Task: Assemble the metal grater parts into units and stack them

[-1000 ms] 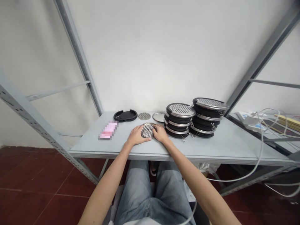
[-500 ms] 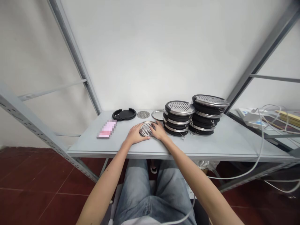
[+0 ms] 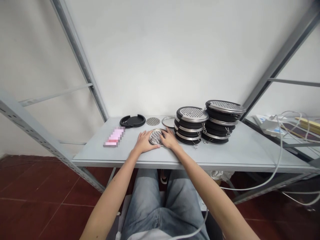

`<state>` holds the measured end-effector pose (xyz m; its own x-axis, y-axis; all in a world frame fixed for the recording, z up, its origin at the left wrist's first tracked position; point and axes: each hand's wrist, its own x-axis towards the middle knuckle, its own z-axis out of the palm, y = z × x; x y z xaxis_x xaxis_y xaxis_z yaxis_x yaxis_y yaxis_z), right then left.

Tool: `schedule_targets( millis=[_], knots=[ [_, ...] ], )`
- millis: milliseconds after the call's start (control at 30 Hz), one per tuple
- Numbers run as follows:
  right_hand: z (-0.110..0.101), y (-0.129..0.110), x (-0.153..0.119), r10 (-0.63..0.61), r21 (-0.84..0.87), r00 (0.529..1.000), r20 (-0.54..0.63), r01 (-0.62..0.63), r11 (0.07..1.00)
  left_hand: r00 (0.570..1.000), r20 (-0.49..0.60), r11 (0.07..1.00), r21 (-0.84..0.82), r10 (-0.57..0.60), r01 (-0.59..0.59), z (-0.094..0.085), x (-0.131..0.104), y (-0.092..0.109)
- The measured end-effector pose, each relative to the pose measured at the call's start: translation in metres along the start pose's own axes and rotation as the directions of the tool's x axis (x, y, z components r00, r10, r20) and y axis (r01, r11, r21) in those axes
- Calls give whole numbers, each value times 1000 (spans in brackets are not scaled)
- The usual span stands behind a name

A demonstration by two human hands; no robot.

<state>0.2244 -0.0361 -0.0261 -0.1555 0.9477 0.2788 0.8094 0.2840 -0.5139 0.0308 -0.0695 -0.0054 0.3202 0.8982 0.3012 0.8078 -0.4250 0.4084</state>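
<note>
Disc (image 3: 155, 137) | perforated metal | on table (image 3: 225, 155) | between hands (image 3: 143, 142), touching both

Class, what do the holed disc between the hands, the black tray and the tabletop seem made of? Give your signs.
The holed disc: very likely metal, shiny, from its silvery glints.
The black tray: probably plastic or rubber, unclear which, fairly matt, from its dull, even black.
The tabletop: perhaps painted metal or board, smooth, from its flat pale grey.

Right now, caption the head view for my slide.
Left hand and right hand at a perforated metal disc, two stacks nearby.
</note>
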Motion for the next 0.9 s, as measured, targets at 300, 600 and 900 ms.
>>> schedule_targets(
  millis=[300,600,900],
  knots=[
    [-1,0,-1,14,26,998,-60,-12,1000,1000,12,1000,12,-4,4,0,0,1],
    [0,5,-1,-33,39,985,-170,40,998,1000,-12,1000,17,-2,3,3,0,-3],
    [-1,4,-2,-54,58,979,-195,67,996,999,-32,1000,13,21,-21,-1,0,2]
  ],
)
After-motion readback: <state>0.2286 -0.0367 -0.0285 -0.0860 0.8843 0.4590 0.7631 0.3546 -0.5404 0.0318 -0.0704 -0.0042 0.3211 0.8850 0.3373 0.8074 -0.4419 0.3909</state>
